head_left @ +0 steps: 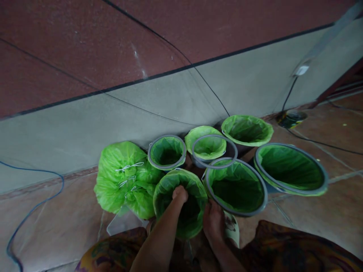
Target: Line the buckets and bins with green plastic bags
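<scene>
A trash bin (195, 226) lined with a green plastic bag stands right in front of me, between my knees. My left hand (180, 194) reaches down into its mouth, curled into a fist; whether anything is inside the fingers is hidden. At the bin's right side, my right hand (213, 221) is closed at the lined rim, its fingertips partly out of sight. A loose grey ring (236, 153) rests across the bins behind. Touching the front bin on the right is a larger bin (265, 192) with a grey ring over its green liner.
More green-lined bins, a small one (150, 160), a ringless one (246, 142) and a wide one (326, 181), stand around. Tied green bags (119, 177) sit left above a clear plastic container (121, 224). A tin can (292, 119) and cables, one blue (58, 194), lie near the wall.
</scene>
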Tool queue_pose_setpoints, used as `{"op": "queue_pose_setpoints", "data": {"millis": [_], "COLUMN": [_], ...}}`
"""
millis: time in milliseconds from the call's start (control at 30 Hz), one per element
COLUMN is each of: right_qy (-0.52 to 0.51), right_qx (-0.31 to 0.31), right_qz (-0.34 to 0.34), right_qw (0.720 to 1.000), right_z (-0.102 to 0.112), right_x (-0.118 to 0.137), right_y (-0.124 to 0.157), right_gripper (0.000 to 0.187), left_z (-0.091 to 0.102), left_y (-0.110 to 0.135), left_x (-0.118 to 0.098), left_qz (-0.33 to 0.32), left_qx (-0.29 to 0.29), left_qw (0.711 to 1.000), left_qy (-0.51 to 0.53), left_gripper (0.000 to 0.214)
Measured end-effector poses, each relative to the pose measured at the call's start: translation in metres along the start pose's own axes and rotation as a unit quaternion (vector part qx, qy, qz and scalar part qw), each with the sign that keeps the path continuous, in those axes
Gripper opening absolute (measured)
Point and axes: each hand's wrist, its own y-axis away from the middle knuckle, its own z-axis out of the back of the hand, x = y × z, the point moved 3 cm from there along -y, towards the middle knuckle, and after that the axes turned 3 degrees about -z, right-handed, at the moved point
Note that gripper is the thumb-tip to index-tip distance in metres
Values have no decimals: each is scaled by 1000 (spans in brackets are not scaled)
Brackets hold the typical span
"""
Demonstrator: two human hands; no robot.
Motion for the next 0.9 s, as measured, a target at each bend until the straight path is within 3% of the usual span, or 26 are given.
{"op": "queue_pose_setpoints", "data": {"millis": [100, 167, 267, 333, 433, 533, 667, 900], "right_qy": [-19, -26, 21, 73, 160, 237, 311, 361], "right_qx": [-9, -10, 11, 57, 133, 160, 162, 208], "right_qz": [47, 85, 107, 116, 142, 176, 211, 159], "right_qw": [999, 996, 994, 989, 968, 942, 913, 895], "right_z": [12, 18, 17, 9, -6, -16, -24, -36], "right_x": [8, 21, 44, 57, 68, 69, 70, 75], "right_y": [-13, -33, -71, -92, -107, -105, -98, -96], "right_gripper": [39, 37, 33, 31, 28, 22, 20, 27], "left_z": [15, 29, 52, 64, 69, 67, 67, 68], "left_y": [13, 18, 16, 7, -11, -25, -31, -29], "left_x": [-7, -16, -33, -43, -50, -44, -31, -26], "left_qz": [4, -15, -84, -161, -259, -295, -291, -225], "left_qx": [-12, -60, -155, -187, -129, -60, -30, -28], "left_qw": [1000, 998, 984, 969, 957, 949, 942, 953], "left_qy": [-23, -15, 14, 22, -22, -91, -164, -200], "left_gripper": [20, 30, 36, 32, 27, 25, 23, 28]}}
